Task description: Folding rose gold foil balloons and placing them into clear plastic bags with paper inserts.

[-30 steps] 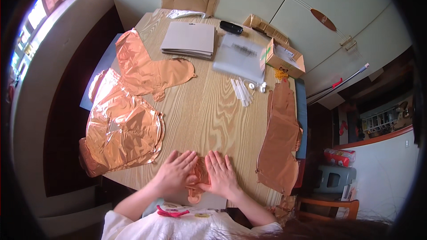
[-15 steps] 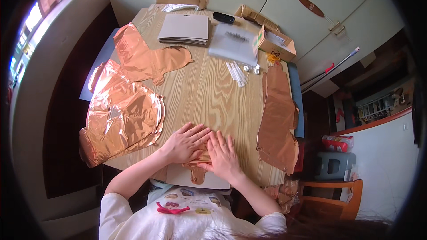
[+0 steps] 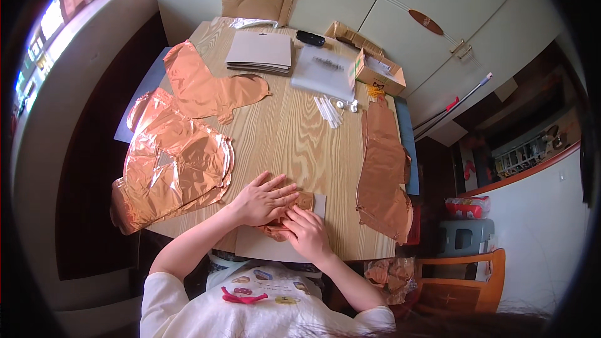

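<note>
In front of me a rose-gold foil balloon (image 3: 304, 200) lies folded on a grey cardboard sheet (image 3: 263, 247) at the table's near edge. Most of the foil is covered by my hands. My left hand (image 3: 264, 200) rests flat on it, fingers stretched toward the right. Lower down, my right hand (image 3: 308, 235) has its fingers bent and its thumb tucked at the balloon's near end, gripping the foil. Stacked flat foil balloons (image 3: 172, 166) lie to the left, with a letter-like one (image 3: 203, 87) beyond them. Another long stack of foil (image 3: 383, 172) lies on the right.
Toward the back are a stack of grey cards (image 3: 260, 50), clear plastic bags (image 3: 322, 75), a black case (image 3: 310, 39) and a small cardboard box (image 3: 382, 75). White straws (image 3: 328, 112) lie mid-table. A wooden chair (image 3: 494, 281) stands at the near right.
The balloon's near tab, flat on the card before, is now turned up under my hands. My right hand has moved down and bent its fingers; my left hand stays put. The view has shifted slightly.
</note>
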{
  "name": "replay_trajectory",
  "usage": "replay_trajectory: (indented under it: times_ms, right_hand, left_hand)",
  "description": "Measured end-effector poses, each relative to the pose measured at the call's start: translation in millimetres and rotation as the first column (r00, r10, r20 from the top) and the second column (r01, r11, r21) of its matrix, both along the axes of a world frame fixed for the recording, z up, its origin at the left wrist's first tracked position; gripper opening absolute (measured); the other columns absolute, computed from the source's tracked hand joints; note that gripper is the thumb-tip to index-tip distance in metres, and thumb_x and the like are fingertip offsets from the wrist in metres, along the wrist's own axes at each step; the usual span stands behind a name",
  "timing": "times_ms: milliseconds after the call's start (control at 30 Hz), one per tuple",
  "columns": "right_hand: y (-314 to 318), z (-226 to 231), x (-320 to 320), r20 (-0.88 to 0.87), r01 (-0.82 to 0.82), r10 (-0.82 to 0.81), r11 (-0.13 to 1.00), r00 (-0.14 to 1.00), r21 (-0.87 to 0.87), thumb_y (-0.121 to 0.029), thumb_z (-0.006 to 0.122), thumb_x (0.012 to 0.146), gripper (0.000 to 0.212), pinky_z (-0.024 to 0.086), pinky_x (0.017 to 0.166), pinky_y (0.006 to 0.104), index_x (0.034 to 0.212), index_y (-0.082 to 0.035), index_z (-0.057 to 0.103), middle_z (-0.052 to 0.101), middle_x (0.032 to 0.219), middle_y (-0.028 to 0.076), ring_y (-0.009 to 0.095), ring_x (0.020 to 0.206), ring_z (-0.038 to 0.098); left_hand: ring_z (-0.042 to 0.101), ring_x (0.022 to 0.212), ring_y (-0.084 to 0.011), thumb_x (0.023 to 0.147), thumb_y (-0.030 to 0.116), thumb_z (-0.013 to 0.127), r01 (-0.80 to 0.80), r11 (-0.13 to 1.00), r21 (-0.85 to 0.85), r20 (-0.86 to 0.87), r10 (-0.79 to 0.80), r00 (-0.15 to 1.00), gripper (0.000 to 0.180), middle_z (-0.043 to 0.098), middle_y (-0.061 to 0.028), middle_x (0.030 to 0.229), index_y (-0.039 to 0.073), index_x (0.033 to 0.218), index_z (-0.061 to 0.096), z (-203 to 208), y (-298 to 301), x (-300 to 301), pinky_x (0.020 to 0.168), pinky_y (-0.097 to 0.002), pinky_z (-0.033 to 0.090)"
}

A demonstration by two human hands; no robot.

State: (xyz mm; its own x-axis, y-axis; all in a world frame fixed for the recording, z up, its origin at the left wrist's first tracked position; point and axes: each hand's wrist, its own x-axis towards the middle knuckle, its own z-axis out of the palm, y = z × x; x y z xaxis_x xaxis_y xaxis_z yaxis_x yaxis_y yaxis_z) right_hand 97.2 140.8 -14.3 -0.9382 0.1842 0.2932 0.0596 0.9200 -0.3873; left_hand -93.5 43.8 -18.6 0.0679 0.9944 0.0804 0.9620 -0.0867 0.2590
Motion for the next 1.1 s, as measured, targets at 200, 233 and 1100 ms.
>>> replay_trajectory:
  times_ms: [200,233,1100]
  right_hand:
    - [3,16,-13,-0.066,0.009,-0.008,1.000,0.998,0.015,-0.014,0.068,0.073,0.017,0.047,0.081,0.0356,0.088,-0.008,0.063,0.065,0.094,0.003,0.020,0.096,0.061]
    - [3,17,-14,-0.151,-0.010,0.029,0.992,0.988,0.129,-0.014,0.067,0.073,0.015,0.047,0.080,0.0346,0.086,-0.008,0.062,0.065,0.093,0.003,0.019,0.094,0.061]
    - [-11,3,6,-0.133,-0.078,0.124,0.948,0.983,0.309,-0.022,0.064,0.078,0.023,0.048,0.084,0.0314,0.093,-0.005,0.064,0.065,0.094,0.005,0.018,0.091,0.062]
  left_hand:
    - [0.016,0.143,-0.0247,0.099,0.037,0.025,0.023,0.993,-0.114,0.047,-0.018,0.999,0.050,0.026,0.0022,0.153,0.019,0.145,0.033,-1,4,-5,0.114,-0.0517,0.006]
    - [0.015,0.143,-0.0244,0.099,0.038,0.024,0.016,0.992,-0.126,0.053,-0.010,0.999,0.050,0.026,0.0034,0.153,0.020,0.145,0.033,-1,4,-6,0.114,-0.0512,0.006]
    - [0.019,0.142,-0.0241,0.096,0.045,0.032,0.005,0.999,-0.038,-0.079,-0.008,0.997,0.055,0.028,0.0040,0.152,0.024,0.147,0.028,-8,3,-3,0.114,-0.0506,0.009]
